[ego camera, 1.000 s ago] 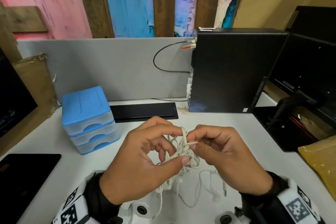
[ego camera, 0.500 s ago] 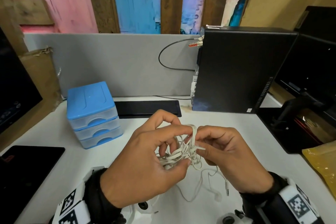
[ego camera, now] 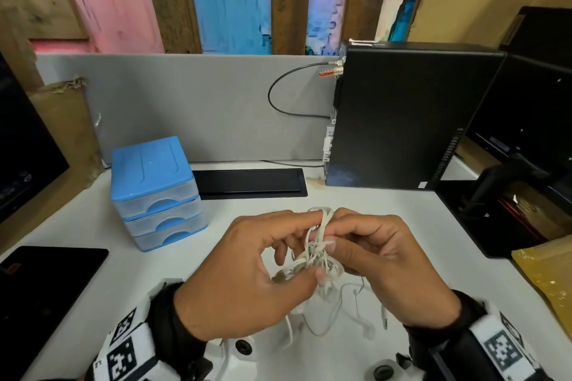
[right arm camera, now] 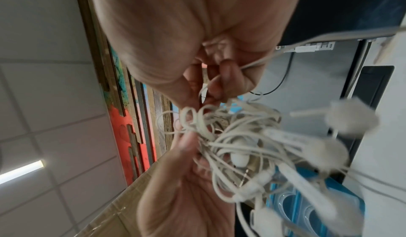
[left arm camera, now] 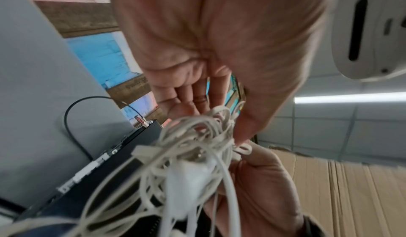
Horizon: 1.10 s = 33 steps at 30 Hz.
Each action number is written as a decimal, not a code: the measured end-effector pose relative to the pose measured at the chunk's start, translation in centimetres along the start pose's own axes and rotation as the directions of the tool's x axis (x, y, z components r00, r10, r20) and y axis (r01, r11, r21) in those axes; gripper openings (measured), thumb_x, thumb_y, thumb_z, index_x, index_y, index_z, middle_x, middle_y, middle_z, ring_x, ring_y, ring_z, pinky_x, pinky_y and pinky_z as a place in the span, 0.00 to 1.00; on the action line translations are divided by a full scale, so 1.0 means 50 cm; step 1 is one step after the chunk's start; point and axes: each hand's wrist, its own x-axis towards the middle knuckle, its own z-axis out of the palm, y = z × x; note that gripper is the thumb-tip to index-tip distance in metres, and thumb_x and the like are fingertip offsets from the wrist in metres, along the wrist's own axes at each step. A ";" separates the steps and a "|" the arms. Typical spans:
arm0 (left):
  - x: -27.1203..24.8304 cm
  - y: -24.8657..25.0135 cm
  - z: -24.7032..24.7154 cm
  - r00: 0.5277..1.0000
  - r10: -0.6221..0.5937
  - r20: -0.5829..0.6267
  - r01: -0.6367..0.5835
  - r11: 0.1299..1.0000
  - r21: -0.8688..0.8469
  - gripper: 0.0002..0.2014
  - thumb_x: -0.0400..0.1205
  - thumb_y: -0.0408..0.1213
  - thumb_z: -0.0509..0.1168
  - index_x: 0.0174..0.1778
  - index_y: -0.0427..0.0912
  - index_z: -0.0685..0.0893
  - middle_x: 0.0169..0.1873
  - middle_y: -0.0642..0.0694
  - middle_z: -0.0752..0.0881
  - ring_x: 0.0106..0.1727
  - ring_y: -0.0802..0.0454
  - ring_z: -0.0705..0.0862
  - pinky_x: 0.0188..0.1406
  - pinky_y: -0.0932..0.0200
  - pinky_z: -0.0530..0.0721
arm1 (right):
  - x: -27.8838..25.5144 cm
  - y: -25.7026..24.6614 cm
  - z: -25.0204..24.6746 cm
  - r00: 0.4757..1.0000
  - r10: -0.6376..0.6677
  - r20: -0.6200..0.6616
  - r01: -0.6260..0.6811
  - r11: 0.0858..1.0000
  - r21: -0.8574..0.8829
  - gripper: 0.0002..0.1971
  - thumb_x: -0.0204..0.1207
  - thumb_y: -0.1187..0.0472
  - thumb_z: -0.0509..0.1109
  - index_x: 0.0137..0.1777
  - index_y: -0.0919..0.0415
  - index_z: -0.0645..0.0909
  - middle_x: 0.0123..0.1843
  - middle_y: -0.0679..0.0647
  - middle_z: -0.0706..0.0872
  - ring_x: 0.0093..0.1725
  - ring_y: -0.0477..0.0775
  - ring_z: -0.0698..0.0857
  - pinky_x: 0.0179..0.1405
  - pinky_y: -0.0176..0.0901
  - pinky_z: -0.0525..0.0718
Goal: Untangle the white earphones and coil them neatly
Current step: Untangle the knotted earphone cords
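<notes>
Left hand [ego camera: 247,275] and right hand [ego camera: 380,260] both pinch the tangled earphones [ego camera: 318,257] — light, limp, snag-prone cord; best gripped at a free loop, pulled gently.

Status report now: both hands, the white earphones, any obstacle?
Left hand and right hand both pinching tangled white earphone cable. Knotted, not coiled. Nothing blocking.

Both hands meet above the middle of the tabletop, wrists banded. The left hand [ego camera: 247,275] curls its fingers, thumb and forefinger pinching the earphones [ego camera: 320,254]. The right hand [ego camera: 383,266] faces it, fingers bent, thumb and forefinger pinching the same tangle, fingertips nearly touching the left's.
</notes>
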 end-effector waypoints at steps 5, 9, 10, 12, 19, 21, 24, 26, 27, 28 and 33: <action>0.000 0.000 -0.011 0.995 -0.073 0.072 0.091 0.952 -0.291 0.24 0.75 0.38 0.64 0.65 0.64 0.86 0.44 0.49 0.79 0.45 0.51 0.80 0.42 0.60 0.79 | -0.004 -0.011 0.009 0.997 -0.039 -0.062 0.037 0.999 -0.038 0.07 0.71 0.73 0.73 0.45 0.67 0.91 0.39 0.59 0.89 0.36 0.48 0.85 0.34 0.32 0.81; 0.001 0.000 -0.002 0.991 -0.093 0.094 0.114 0.961 -0.252 0.19 0.80 0.36 0.63 0.65 0.54 0.88 0.38 0.51 0.74 0.40 0.57 0.75 0.38 0.66 0.75 | -0.009 -0.017 0.026 0.989 -0.026 -0.148 0.026 1.000 -0.007 0.09 0.68 0.72 0.80 0.45 0.66 0.84 0.35 0.63 0.90 0.30 0.51 0.86 0.29 0.37 0.83; 0.001 0.000 -0.001 0.991 -0.094 0.095 0.115 0.960 -0.257 0.17 0.81 0.35 0.63 0.64 0.51 0.88 0.37 0.51 0.75 0.39 0.57 0.75 0.38 0.66 0.75 | -0.010 -0.020 0.028 0.986 -0.027 -0.162 0.028 1.000 0.005 0.11 0.66 0.72 0.79 0.46 0.67 0.82 0.35 0.64 0.91 0.29 0.50 0.86 0.27 0.35 0.81; 0.002 -0.001 -0.002 0.991 -0.102 0.083 0.124 0.940 -0.317 0.17 0.81 0.36 0.66 0.65 0.52 0.88 0.36 0.46 0.77 0.38 0.54 0.78 0.40 0.63 0.77 | -0.009 -0.025 0.029 0.987 -0.036 -0.158 0.036 0.999 0.002 0.11 0.67 0.71 0.77 0.49 0.67 0.82 0.36 0.65 0.91 0.28 0.50 0.86 0.26 0.33 0.79; 0.010 -0.013 -0.014 0.967 -0.253 0.021 0.234 0.855 -0.464 0.15 0.70 0.42 0.77 0.53 0.50 0.92 0.37 0.43 0.90 0.32 0.51 0.85 0.31 0.60 0.82 | -0.010 -0.032 0.011 0.998 -0.061 -0.030 0.056 0.986 -0.155 0.13 0.77 0.62 0.75 0.62 0.54 0.88 0.43 0.58 0.87 0.38 0.47 0.81 0.29 0.37 0.79; 0.011 -0.012 -0.017 0.965 -0.261 0.003 0.233 0.858 -0.458 0.09 0.73 0.38 0.77 0.49 0.50 0.91 0.36 0.43 0.91 0.29 0.52 0.84 0.28 0.61 0.82 | -0.012 -0.037 0.014 0.999 -0.047 0.007 0.047 0.975 -0.218 0.19 0.72 0.56 0.80 0.63 0.49 0.87 0.45 0.55 0.86 0.42 0.55 0.81 0.27 0.47 0.83; 0.012 -0.009 -0.017 0.965 -0.263 -0.003 0.231 0.853 -0.467 0.06 0.74 0.34 0.74 0.45 0.48 0.90 0.35 0.42 0.90 0.26 0.51 0.83 0.27 0.61 0.82 | -0.013 -0.034 0.017 0.999 -0.038 0.012 0.039 0.962 -0.271 0.21 0.72 0.65 0.81 0.64 0.49 0.87 0.43 0.54 0.86 0.40 0.60 0.80 0.25 0.55 0.83; 0.012 -0.007 -0.017 0.969 -0.246 -0.007 0.211 0.845 -0.491 0.05 0.74 0.35 0.76 0.44 0.45 0.88 0.35 0.44 0.89 0.28 0.50 0.85 0.27 0.60 0.82 | -0.011 -0.027 0.015 0.999 -0.028 -0.019 0.023 0.968 -0.252 0.20 0.73 0.68 0.77 0.62 0.50 0.87 0.40 0.56 0.85 0.37 0.60 0.80 0.22 0.49 0.80; 0.012 -0.006 -0.017 0.972 -0.233 -0.008 0.198 0.843 -0.500 0.05 0.74 0.36 0.76 0.43 0.45 0.88 0.35 0.46 0.89 0.29 0.50 0.86 0.27 0.61 0.82 | -0.010 -0.025 0.015 0.999 -0.024 -0.039 0.014 0.972 -0.234 0.19 0.73 0.69 0.76 0.61 0.50 0.87 0.38 0.58 0.83 0.36 0.56 0.79 0.22 0.44 0.77; 0.013 -0.006 -0.017 0.974 -0.225 -0.010 0.189 0.844 -0.502 0.04 0.75 0.36 0.75 0.43 0.44 0.88 0.35 0.47 0.89 0.30 0.51 0.86 0.28 0.62 0.83 | -0.009 -0.025 0.015 0.998 -0.019 -0.052 0.007 0.976 -0.217 0.18 0.72 0.68 0.75 0.59 0.51 0.88 0.37 0.59 0.82 0.35 0.52 0.78 0.21 0.39 0.76; 0.014 -0.005 -0.021 0.973 -0.231 -0.019 0.180 0.807 -0.563 0.02 0.75 0.36 0.74 0.42 0.45 0.90 0.35 0.49 0.89 0.32 0.53 0.86 0.32 0.63 0.83 | -0.009 -0.028 0.013 0.999 -0.042 -0.023 0.037 0.984 -0.177 0.14 0.75 0.73 0.73 0.56 0.57 0.89 0.37 0.49 0.85 0.30 0.43 0.80 0.14 0.43 0.76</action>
